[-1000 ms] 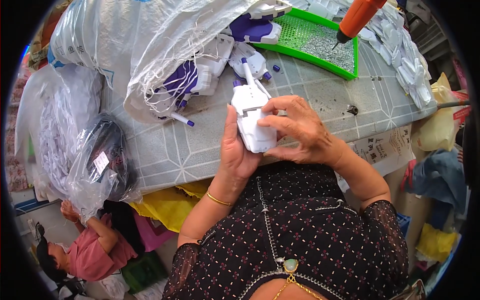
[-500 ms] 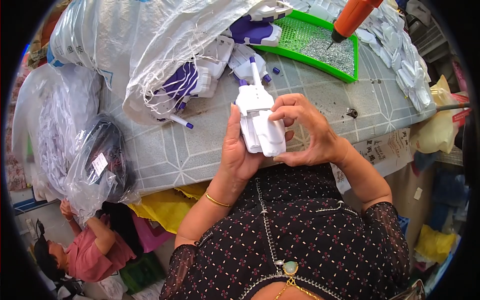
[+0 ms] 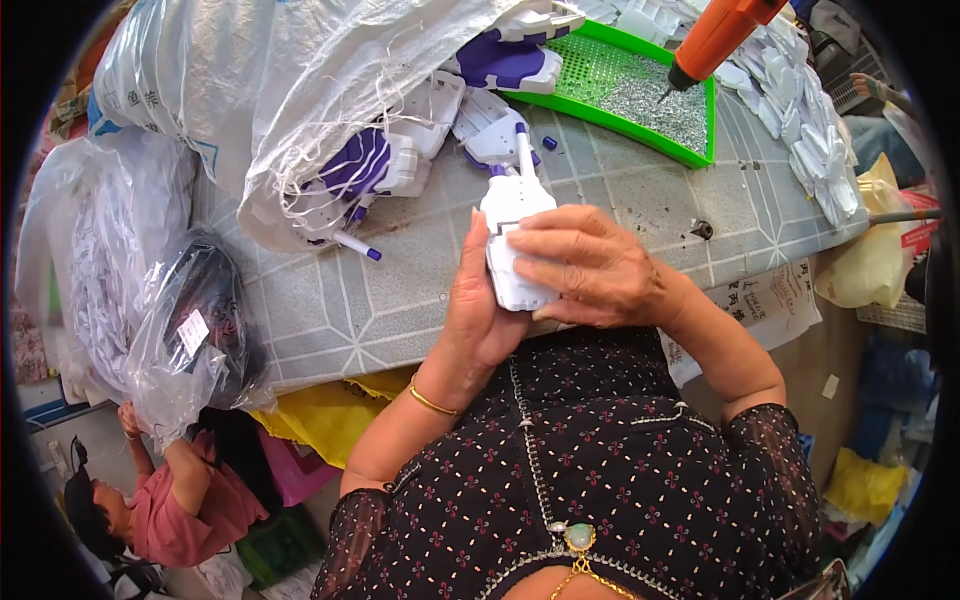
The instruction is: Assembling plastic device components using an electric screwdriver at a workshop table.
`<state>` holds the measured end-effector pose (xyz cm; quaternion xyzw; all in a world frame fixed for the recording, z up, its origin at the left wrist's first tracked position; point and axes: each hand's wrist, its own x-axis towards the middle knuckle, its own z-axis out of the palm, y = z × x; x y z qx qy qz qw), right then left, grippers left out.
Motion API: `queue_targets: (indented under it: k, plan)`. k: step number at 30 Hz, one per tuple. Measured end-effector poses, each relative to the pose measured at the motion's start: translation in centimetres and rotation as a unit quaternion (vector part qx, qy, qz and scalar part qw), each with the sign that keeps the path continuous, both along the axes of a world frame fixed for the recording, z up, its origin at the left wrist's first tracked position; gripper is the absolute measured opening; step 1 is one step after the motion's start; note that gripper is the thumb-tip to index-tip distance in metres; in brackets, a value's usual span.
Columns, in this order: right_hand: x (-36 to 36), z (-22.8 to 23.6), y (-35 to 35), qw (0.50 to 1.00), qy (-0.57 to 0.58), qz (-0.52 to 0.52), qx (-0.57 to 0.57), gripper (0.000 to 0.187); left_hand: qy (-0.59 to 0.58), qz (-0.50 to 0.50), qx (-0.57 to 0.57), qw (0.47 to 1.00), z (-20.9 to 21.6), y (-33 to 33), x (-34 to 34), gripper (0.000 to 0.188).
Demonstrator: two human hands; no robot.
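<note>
My left hand (image 3: 476,305) cradles a white plastic toy walkie-talkie (image 3: 513,203) from its left side and underneath. The toy has a stubby antenna with a purple tip (image 3: 521,128) pointing away from me. Over its lower half lies a white cover (image 3: 520,290), which now looks flush with the body. My right hand (image 3: 600,262) lies across this cover, fingers pressed on top and thumb at the near end. Those fingers hide part of the seam between cover and body.
An orange electric screwdriver (image 3: 722,38) hangs over a green tray (image 3: 640,138) of small screws (image 3: 655,105). More purple-and-white toys (image 3: 505,62) spill from a woven sack (image 3: 240,75). White plastic parts (image 3: 800,130) pile at right. Another person (image 3: 195,500) works at lower left.
The cover has gone from raised and skewed to lying on the toy's body. My right hand has shifted left, from pinching the cover's edge to pressing flat over it.
</note>
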<state>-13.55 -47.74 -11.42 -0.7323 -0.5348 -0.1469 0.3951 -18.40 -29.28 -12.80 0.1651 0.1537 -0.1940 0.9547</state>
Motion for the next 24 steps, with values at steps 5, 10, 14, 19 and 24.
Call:
queue_targets:
  k: [5,10,14,19,24]
  plan:
    - [0.0,-0.6,0.3,0.998,-0.017,0.027,0.054,0.041,-0.026,-0.008,-0.08,0.996,0.4,0.5,-0.4,0.061]
    - [-0.7,-0.5,0.5,0.997,-0.02,-0.033,0.069,0.043,-0.111,0.029,-0.052,0.992,0.9,0.6,-0.8,0.062]
    - [-0.7,-0.6,0.6,0.998,-0.017,-0.026,0.053,0.04,-0.078,0.039,-0.028,0.996,0.1,0.8,-0.6,0.061]
    - [-0.8,-1.0,0.8,0.998,-0.045,0.008,0.034,0.033,-0.084,0.025,-0.083,0.993,-1.6,1.3,-0.3,0.06]
    - [-0.8,-1.3,1.3,0.997,-0.017,0.01,0.08,0.035,-0.1,0.033,-0.046,0.993,-0.8,0.9,-0.1,0.062]
